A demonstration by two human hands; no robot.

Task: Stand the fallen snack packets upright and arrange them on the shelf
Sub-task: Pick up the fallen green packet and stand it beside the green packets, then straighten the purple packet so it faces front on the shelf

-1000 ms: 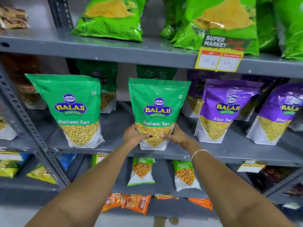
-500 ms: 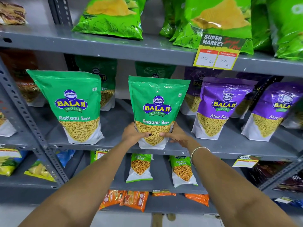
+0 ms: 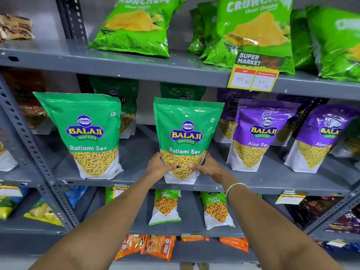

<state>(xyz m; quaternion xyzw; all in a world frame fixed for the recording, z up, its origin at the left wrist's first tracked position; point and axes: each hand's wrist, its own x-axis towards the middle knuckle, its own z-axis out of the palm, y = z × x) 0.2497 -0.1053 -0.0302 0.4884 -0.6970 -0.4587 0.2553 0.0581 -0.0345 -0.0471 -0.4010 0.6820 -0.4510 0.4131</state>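
Packet of green Ratlami Sev [image 3: 188, 140] stands upright at the front edge of the middle shelf [image 3: 136, 152], between my two hands, its white base on the shelf lip. Since a second ago it has barely shifted; it stands as upright as before, and my grip has not let go, though my view has tipped so that more of the shelf above shows.

My left hand [image 3: 158, 166] cups the packet's lower left side, and my right hand [image 3: 207, 166] mirrors it on the lower right. On both hands the fingers [image 3: 176, 166] are pressed together and curl round onto the front of the packet over the printed sev, pinching it from both sides. My forearms reach up from below, converging on the packet, and a thin bangle [image 3: 234, 187] circles my right wrist.

Left of it stands a second Ratlami Sev packet [image 3: 87, 133], also upright and well apart. To the right, two purple Aloo Sev packets [image 3: 257, 133] stand near the front, and more packets sit behind in the shadow. On the shelf above lie green Crunchem bags [image 3: 134, 26], with a yellow price tag [image 3: 255, 75] on its edge. Below, two small Chana Garam packets [image 3: 165, 207] stand upright.
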